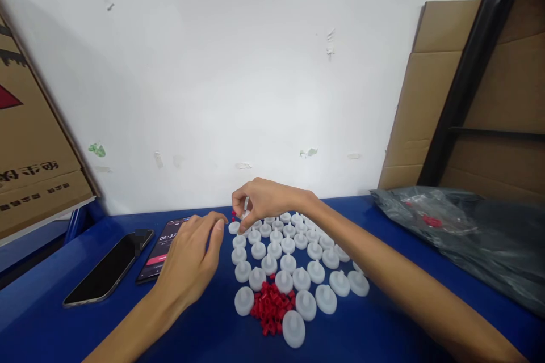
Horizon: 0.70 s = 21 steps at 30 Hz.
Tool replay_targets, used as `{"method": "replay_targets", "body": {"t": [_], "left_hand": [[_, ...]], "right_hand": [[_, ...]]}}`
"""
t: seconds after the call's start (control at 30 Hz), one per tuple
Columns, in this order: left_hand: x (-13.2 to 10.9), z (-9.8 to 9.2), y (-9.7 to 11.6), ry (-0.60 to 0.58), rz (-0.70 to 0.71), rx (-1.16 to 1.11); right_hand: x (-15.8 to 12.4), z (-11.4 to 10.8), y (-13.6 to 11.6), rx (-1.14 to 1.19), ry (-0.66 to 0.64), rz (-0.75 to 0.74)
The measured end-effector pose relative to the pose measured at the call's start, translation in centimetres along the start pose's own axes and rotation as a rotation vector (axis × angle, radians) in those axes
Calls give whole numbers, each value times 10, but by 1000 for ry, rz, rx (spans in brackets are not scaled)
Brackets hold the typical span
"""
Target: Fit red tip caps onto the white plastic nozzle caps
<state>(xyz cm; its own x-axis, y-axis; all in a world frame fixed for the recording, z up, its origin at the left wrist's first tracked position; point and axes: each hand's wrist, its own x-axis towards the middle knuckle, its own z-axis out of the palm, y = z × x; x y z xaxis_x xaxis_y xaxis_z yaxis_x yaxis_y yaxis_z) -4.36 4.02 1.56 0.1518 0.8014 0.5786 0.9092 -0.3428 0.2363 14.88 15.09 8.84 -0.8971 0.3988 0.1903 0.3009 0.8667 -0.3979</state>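
Plastic bag [457, 214] of red pieces [432, 220]; left grip [191, 249] loose; right grip [266, 198], by white caps [288, 245], state unclear

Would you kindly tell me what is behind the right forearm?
White pieces on the blue table show along the lower edge of the right forearm, some partly covered. Whatever lies fully behind it cannot be seen.

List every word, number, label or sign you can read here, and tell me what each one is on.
"00:37": on the lit phone; the left hand may hide more digits.
Other lettering on that phone, by its pink button: too small to read.
Dark characters on the cardboard box at left: too unclear to read surely.
Red shape on that box: cut off by the picture's edge.
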Motion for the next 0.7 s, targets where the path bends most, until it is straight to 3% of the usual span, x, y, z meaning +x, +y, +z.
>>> {"method": "replay_targets", "body": {"t": [0.13, 0.33, 0.47, 0.57, 0.63, 0.7], "left_hand": [[-1, 3, 0, -48, -17, -55], [-4, -1, -2, -6, -49, -327], [0, -2, -3, 34, -195, -653], [2, -1, 0, 33, -263, -914], [1, 0, 3, -16, -257, -1009], [-4, 1, 8, -71, -179, -932]], "right_hand": [[-3, -4, -19, 80, -50, -100], [-8, -7, -33, 198, -78, -227], [-6, -5, -40, -49, 19, -280], [-3, -3, -35, -317, 98, -224], [-1, -2, -25, -375, 125, -159], [0, -1, -11, -364, 132, -102]]}}
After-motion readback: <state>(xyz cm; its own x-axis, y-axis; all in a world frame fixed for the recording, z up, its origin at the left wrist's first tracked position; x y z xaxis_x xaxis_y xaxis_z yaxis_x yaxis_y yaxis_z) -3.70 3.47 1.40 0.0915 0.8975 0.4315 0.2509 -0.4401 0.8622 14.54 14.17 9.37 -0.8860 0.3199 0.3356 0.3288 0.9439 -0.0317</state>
